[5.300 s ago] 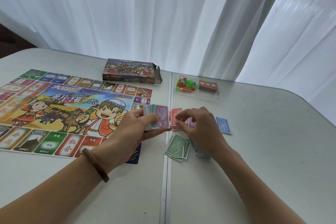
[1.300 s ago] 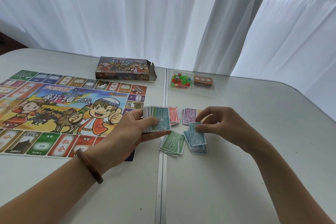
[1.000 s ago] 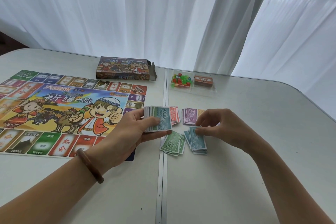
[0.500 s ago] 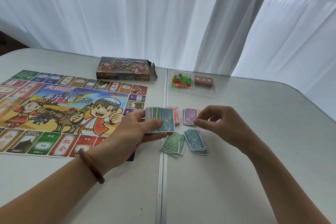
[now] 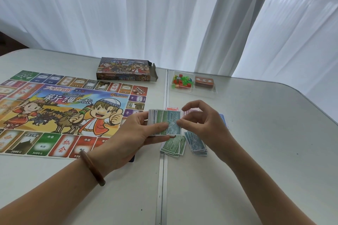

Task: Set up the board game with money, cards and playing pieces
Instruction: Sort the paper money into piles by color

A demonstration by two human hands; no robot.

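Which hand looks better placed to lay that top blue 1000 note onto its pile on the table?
The right hand: its fingertips pinch the 1000 note, and the matching blue pile lies just below it. The left hand is busy gripping the stack of notes.

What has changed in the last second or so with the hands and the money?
The right hand laid a teal note on the teal pile, then came back to the stack; its fingers now pinch the top 1000 note. The left hand kept gripping the stack. The green pile, board, box and tray stayed put.
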